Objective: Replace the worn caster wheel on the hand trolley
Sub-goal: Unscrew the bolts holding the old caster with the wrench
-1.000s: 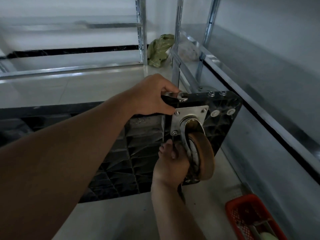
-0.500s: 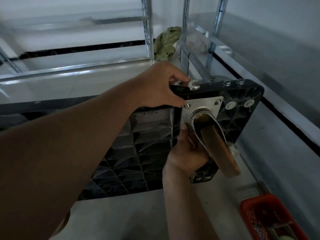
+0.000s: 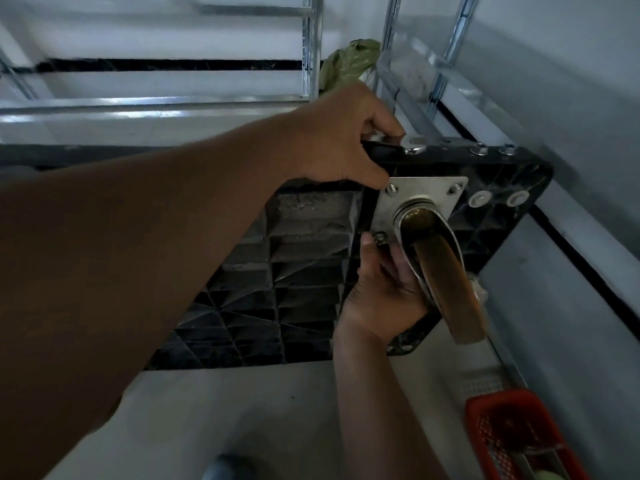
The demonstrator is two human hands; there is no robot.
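The black plastic trolley deck [image 3: 495, 188] stands on edge with its ribbed underside toward me. A square steel caster plate [image 3: 420, 190] is bolted at its upper right corner, and a brown caster wheel [image 3: 450, 289] in a steel fork sticks out from it. My left hand [image 3: 339, 140] grips a steel spanner [image 3: 412, 145] along the deck's top edge. My right hand [image 3: 381, 292] is below the plate, fingers curled against the fork, thumb and fingertip at the nut [image 3: 380, 239] on the plate's lower left corner.
A red plastic basket [image 3: 498, 427] with tools sits on the floor at lower right. Metal shelving uprights [image 3: 311, 46] stand behind the deck, with a crumpled green bag [image 3: 349, 60] between them. A wall runs along the right.
The wheel has swivelled from side-on to edge-on, pointing down right. My right hand has moved up to the plate's lower left nut. My left hand keeps its grip on the spanner.
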